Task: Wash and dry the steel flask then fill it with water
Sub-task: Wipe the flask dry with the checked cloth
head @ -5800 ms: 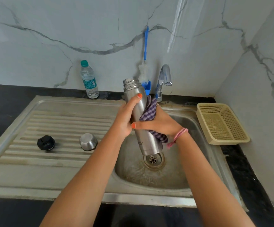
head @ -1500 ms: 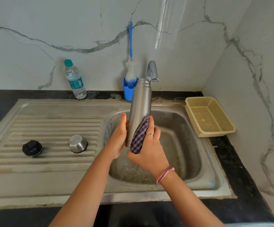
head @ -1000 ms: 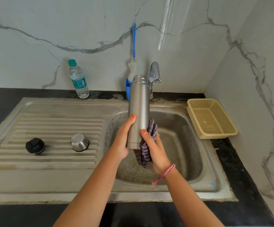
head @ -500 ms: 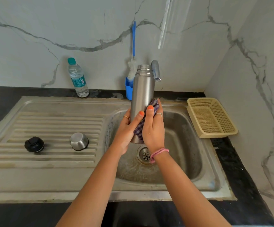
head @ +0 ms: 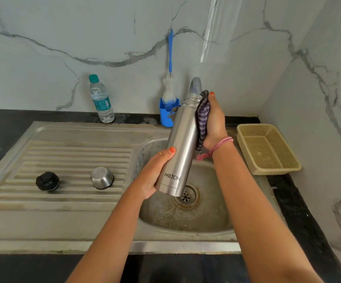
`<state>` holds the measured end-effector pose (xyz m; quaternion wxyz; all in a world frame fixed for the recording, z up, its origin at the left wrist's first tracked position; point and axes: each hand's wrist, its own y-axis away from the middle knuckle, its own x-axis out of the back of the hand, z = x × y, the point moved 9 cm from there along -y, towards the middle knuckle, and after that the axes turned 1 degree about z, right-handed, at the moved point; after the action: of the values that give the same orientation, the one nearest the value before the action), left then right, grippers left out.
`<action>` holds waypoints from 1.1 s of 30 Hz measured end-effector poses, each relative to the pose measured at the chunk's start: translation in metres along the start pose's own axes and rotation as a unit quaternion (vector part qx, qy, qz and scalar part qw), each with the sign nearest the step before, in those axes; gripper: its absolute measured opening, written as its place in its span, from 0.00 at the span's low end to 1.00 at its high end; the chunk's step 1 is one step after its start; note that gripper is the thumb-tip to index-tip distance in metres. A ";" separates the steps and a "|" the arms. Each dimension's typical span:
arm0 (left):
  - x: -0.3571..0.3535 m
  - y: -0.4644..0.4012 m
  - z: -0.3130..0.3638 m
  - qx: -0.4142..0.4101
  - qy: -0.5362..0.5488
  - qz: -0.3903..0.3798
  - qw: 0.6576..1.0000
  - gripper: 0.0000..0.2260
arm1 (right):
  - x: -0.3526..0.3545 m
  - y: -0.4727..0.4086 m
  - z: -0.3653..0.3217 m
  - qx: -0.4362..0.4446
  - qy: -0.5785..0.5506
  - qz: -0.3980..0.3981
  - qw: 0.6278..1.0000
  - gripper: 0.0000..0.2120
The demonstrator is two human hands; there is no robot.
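Note:
The open steel flask [head: 182,144], marked MILTON, is held over the sink basin [head: 210,219], tilted with its mouth up and to the right. My left hand [head: 155,172] grips its lower body. My right hand [head: 214,121] presses a purple checked cloth [head: 203,119] against the flask's upper right side near the neck. On the draining board lie the flask's black stopper [head: 47,181] and its steel cap [head: 102,178]. The tap [head: 195,85] peeks out just behind the flask's mouth.
A plastic water bottle [head: 100,99] stands at the wall on the left. A blue holder [head: 166,115] with a bottle brush [head: 170,64] sits beside the tap. A beige plastic basket [head: 267,149] lies right of the sink. The drain [head: 187,196] shows below the flask's base.
My right hand slid the cloth from the flask's lower body up to its neck. The flask dropped a little, tilted to the right, and turned so its logo shows.

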<state>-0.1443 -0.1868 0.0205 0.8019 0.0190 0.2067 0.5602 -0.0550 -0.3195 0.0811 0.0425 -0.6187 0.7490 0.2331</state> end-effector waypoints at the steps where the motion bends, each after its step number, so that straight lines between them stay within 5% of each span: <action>1: -0.002 0.001 0.000 0.000 0.009 0.003 1.000 0.21 | 0.001 0.006 -0.002 0.013 0.026 0.028 0.999 0.35; 7: -0.006 -0.001 0.000 -0.012 0.088 0.026 0.996 0.22 | -0.023 0.062 0.004 0.201 0.288 0.100 0.931 0.32; 15: 0.000 -0.014 0.000 -0.057 0.240 0.045 0.968 0.31 | -0.027 0.127 0.060 0.334 0.549 0.123 0.756 0.32; 17: 0.006 -0.018 -0.006 -0.053 0.243 0.089 0.964 0.33 | -0.016 0.127 0.066 0.341 0.500 0.121 0.787 0.30; 19: 0.007 -0.021 -0.012 -0.041 0.253 0.137 0.957 0.38 | 0.000 0.126 0.070 0.313 0.314 0.108 0.890 0.28; 22: -0.004 -0.021 -0.018 -0.023 0.253 0.179 0.950 0.39 | 0.025 0.109 0.102 0.132 0.030 0.149 0.980 0.27; 25: -0.009 -0.022 -0.010 -0.066 0.239 0.175 0.953 0.41 | 0.038 0.105 0.103 0.064 -0.136 0.168 0.974 0.26; 28: -0.005 -0.022 0.000 -0.108 0.216 0.169 0.956 0.41 | 0.034 0.099 0.086 0.023 -0.251 0.095 0.963 0.18; 33: -0.010 -0.016 -0.004 -0.095 0.233 0.186 0.950 0.40 | 0.047 0.099 0.067 0.093 -0.111 0.133 0.981 0.32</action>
<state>-0.1339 -0.2022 0.0161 0.6109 -0.1497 0.3265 0.7055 -0.1745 -0.3230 0.0345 0.1511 -0.4777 0.8334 0.2333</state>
